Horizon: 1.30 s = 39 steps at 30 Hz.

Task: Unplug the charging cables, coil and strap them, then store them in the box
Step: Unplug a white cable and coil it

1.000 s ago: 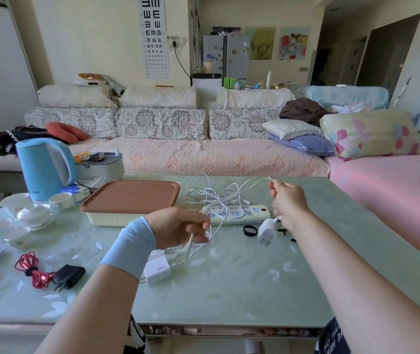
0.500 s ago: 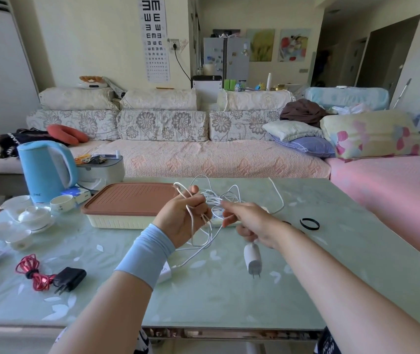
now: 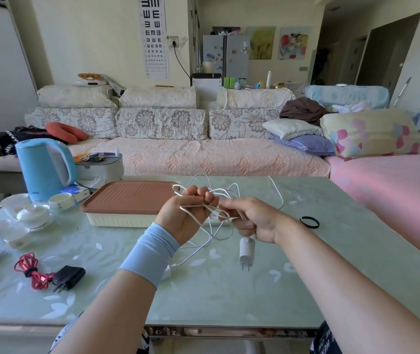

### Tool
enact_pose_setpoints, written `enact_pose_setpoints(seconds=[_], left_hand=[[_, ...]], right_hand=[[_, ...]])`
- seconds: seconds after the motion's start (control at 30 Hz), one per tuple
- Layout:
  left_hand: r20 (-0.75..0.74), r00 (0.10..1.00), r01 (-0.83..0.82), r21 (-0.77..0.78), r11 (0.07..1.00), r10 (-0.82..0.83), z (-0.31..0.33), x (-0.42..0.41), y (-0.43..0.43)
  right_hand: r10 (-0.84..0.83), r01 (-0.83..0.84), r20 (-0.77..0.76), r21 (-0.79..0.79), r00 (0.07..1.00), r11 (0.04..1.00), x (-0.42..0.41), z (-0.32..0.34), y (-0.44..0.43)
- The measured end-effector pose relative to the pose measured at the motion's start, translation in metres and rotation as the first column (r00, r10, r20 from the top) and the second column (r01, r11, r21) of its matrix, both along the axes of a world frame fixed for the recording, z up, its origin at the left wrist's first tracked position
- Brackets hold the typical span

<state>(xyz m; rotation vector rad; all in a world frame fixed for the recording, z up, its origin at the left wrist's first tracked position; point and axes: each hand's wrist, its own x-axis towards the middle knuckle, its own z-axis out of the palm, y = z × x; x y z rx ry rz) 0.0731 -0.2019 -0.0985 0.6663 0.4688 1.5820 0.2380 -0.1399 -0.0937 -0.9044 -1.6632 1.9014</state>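
While both hands' fingers [image 3: 205, 198] grip white cable [image 3: 214, 231], glass table [image 3: 203, 297] fronts floral sofa [image 3: 163, 123].

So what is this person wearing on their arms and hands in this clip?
Both hands are bare, no gloves or rings visible. The left hand has a light blue stretchy sleeve band around the wrist and lower forearm. The right hand and forearm are uncovered.
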Motion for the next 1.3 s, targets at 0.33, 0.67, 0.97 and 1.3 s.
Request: enact_pose_setpoints(seconds=[0.33,0.67,0.97,1.3], left_hand=[[-0.291,0.941,-0.198,-0.069,0.978,0.170,0.005,-0.011,-0.004],[-0.037,0.972,-0.234,-0.162,0.959,0.231,-0.004,-0.011,0.012],[-0.003,0.977,-0.204,-0.317,0.926,0.214,-0.002,-0.029,0.007],[-0.187,0.916,-0.400,-0.383,0.832,0.354,-0.002,-0.057,0.003]], right_hand=[[-0.028,-0.023,0.277,0.178,0.961,0.984,0.014,-0.002,0.011],[-0.799,0.219,0.339,0.842,0.496,0.493,0.015,-0.003,0.022],[-0.170,-0.186,0.611,0.474,0.773,0.861,0.015,-0.006,0.015],[-0.090,-0.267,0.569,0.512,0.817,0.816,0.019,-0.006,0.007]])
